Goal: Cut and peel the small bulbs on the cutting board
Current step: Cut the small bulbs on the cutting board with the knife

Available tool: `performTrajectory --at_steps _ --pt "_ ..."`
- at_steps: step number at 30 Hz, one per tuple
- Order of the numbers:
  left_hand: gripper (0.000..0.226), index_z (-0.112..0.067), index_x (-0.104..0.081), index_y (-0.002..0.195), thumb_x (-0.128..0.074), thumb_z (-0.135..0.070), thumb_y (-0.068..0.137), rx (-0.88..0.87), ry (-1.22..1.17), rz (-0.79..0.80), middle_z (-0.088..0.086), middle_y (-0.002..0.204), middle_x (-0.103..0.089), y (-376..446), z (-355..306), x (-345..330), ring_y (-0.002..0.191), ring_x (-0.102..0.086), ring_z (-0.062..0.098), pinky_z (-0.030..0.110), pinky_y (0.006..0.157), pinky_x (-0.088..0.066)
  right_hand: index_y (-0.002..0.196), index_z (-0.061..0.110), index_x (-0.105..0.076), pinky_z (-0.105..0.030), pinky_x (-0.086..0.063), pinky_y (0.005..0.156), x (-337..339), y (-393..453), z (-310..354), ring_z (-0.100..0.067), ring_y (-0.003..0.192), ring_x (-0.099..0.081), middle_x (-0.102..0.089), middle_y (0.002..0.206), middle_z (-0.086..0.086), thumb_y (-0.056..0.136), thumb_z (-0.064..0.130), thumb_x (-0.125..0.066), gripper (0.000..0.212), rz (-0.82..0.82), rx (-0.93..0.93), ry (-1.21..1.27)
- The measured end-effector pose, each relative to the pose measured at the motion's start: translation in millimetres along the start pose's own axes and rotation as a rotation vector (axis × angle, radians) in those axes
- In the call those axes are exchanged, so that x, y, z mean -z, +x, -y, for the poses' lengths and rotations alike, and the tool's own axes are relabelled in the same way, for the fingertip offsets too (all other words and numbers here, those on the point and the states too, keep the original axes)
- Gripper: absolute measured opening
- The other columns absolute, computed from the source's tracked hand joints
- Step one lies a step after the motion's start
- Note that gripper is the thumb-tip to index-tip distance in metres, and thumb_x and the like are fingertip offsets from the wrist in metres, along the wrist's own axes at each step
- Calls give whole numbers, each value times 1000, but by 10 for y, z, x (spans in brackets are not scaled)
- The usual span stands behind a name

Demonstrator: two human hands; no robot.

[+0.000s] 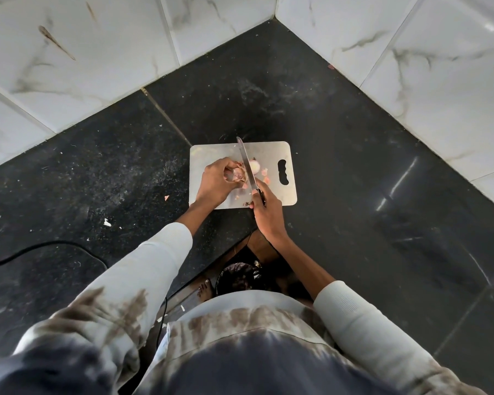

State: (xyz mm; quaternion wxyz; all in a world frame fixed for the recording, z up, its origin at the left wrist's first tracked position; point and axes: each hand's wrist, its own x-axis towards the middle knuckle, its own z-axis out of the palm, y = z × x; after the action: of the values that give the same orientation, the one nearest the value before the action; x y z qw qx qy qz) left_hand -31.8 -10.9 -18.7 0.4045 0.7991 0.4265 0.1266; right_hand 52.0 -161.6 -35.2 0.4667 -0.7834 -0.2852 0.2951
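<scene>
Gripping a bulb (pixel 238 175) with curled left hand (pixel 216 182) fingers, right hand (pixel 265 213) clenched on knife (pixel 247 166); blade beside fingertips risks a nick.

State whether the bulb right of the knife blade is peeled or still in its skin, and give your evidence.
Peeled, it seems: the bulb looks pale and smooth, with skin scraps loose on the cutting board.

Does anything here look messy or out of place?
Yes, mildly. Pinkish peel scraps lie loose on the cutting board, and pale flecks, such as one, are scattered across the dark counter. A black cable also trails over the counter at left. Nothing looks broken.
</scene>
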Motion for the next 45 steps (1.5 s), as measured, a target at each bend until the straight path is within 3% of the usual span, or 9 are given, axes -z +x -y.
performTrajectory --at_steps 4,8,12,18,22,26,33,39,45 --pt "46 -18 -75 114 -98 -21 74 -23 -34 0 -2 110 -78 -14 59 -15 99 -74 15 36 93 -64 148 27 -52 -11 -42 59 -13 -49 29 6 61 -62 -66 78 10 112 16 -39 40 10 -3 18" --pt "48 -14 -78 119 -97 -20 75 -52 -31 14 1 113 -81 -51 81 -31 102 -76 16 39 98 -63 141 32 -50 -22 -43 60 -23 -50 28 3 58 -61 -68 76 2 110 16 -41 37 14 -12 9" --pt "52 -15 -75 123 -96 -19 76 -39 -22 -5 1 119 -79 -57 56 -31 109 -73 15 31 101 -59 140 30 -50 -21 -46 62 -19 -31 42 3 63 -64 -69 77 3 110 16 -43 34 7 -24 15" --pt "40 -19 -73 112 -95 -23 79 -9 -7 -35 -2 113 -78 51 74 -3 104 -71 14 31 96 -60 147 24 -45 -39 -51 60 -19 -27 63 -23 61 -60 -66 77 -12 109 15 -45 39 33 -8 -28" --pt "34 -22 -74 108 -94 -25 80 3 -25 -39 -5 110 -78 109 143 -31 101 -72 13 37 95 -63 147 24 -43 -41 -50 55 -25 -45 69 -24 58 -55 -65 78 -19 110 16 -44 37 33 -6 -35" --pt "30 -21 -75 107 -92 -24 83 13 -52 -42 -5 111 -78 130 141 -48 102 -73 14 32 94 -62 148 27 -40 -45 -51 56 -25 -58 86 -31 58 -56 -66 80 -22 111 15 -43 39 31 -16 -36" --pt "28 -21 -75 105 -92 -21 83 17 -71 -36 -5 109 -77 156 159 -75 102 -72 13 22 90 -58 144 24 -42 -31 -48 49 1 -26 83 -24 54 -61 -65 70 -11 110 14 -45 35 36 11 -121" --pt "31 -23 -74 98 -96 -22 77 18 -86 -36 -5 101 -79 155 255 -63 96 -75 14 31 90 -62 137 21 -45 -29 -35 47 -62 -28 99 -16 44 -48 -52 58 4 109 12 -46 29 46 38 -197" --pt "29 -21 -75 97 -96 -23 77 4 -80 -14 -6 100 -78 209 263 -66 96 -73 13 31 89 -62 138 21 -44 -23 -30 48 -53 -4 133 -6 48 -44 -47 63 19 109 11 -45 31 47 38 -226"
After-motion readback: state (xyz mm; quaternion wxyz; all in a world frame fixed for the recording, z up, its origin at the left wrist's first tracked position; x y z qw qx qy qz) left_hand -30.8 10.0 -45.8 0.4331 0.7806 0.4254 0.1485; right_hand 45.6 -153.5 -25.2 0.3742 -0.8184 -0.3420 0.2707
